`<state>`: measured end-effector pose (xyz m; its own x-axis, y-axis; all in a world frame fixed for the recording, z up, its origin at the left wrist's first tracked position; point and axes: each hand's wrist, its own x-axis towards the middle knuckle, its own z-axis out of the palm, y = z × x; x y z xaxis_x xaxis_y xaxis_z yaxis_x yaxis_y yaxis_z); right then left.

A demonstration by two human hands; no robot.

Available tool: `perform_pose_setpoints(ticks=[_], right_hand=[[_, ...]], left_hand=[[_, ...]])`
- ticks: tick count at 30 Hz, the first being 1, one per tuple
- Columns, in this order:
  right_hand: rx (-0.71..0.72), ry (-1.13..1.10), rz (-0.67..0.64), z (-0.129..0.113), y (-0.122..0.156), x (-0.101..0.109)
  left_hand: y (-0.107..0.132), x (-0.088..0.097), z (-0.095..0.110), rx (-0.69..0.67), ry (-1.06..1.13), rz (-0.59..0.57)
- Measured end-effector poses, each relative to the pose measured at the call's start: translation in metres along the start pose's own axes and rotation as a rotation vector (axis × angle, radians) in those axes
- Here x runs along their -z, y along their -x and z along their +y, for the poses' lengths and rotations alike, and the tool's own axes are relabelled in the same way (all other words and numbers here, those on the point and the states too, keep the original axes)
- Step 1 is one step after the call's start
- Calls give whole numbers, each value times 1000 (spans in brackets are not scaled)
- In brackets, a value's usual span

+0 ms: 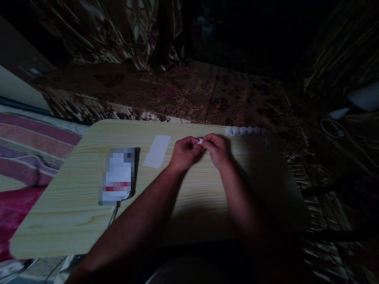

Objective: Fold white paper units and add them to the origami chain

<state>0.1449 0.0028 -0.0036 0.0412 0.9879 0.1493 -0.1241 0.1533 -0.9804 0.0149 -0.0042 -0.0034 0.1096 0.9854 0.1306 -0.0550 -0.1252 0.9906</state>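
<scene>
Both my hands meet over the far middle of a light wooden table (74, 213). My left hand (184, 153) and my right hand (216, 149) pinch a tiny piece of white paper (200, 141) between their fingertips, fingers closed on it. Just left of my left hand a white paper strip (157, 151) lies flat on the table. Behind my right hand, a row of small folded white paper pieces (245, 131) lines the far edge.
A phone (117, 176) lies on the left part of the table, a cable running from its near end. Patterned dark fabric (189, 90) covers the floor beyond. A striped cloth (26, 146) sits left; white cables (334, 128) lie at right.
</scene>
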Motion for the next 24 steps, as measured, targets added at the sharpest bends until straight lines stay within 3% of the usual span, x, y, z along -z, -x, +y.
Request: perform_pose_setpoints(ticks=[12,24], right_hand=[[-3,71,-7,-3,2,0],[1,25,-15,0,1,0]], left_hand=[[0,0,2,64,28,-12],[-1,1,3,47,35,-10]])
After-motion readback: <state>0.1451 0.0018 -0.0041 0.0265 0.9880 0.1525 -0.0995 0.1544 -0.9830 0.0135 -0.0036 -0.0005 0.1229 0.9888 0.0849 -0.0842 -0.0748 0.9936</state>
